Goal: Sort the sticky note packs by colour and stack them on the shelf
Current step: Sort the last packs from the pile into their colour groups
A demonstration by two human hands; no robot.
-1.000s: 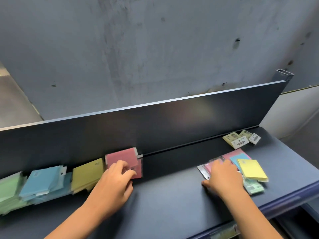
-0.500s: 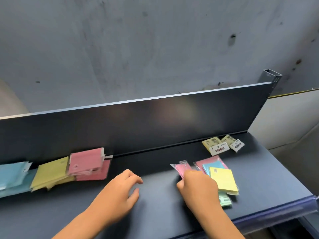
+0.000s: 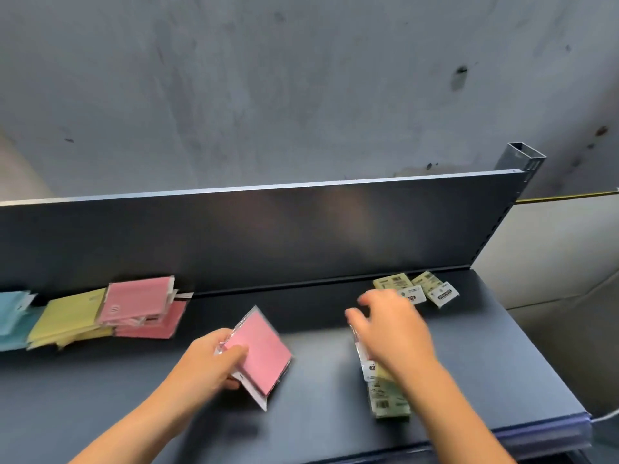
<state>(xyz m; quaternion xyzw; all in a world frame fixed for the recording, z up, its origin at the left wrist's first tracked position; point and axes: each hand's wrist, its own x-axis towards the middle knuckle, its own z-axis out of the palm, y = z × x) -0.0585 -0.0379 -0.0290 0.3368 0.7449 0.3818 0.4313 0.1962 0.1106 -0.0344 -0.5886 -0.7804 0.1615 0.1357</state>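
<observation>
My left hand (image 3: 209, 365) grips a pink sticky note pack (image 3: 259, 351) in clear wrap, held tilted above the middle of the dark shelf (image 3: 167, 396). My right hand (image 3: 393, 329) hovers blurred with spread fingers over the unsorted packs, of which a pale green one (image 3: 388, 400) shows below it. At the left along the back panel lie sorted piles: a pink pile (image 3: 140, 306), a yellow pile (image 3: 68, 316) and a blue pile (image 3: 13, 316) cut off by the frame edge. Small pale yellow packs (image 3: 415, 289) lie at the back right.
The shelf's upright back panel (image 3: 268, 236) runs behind everything, with a grey wall above. A metal post (image 3: 521, 159) stands at the right end. The shelf's front edge carries a clear price rail (image 3: 502, 433).
My left hand has taken the pink pack that the right hand lifted from the unsorted pile. My right hand has returned over that pile. The view has shifted right.
</observation>
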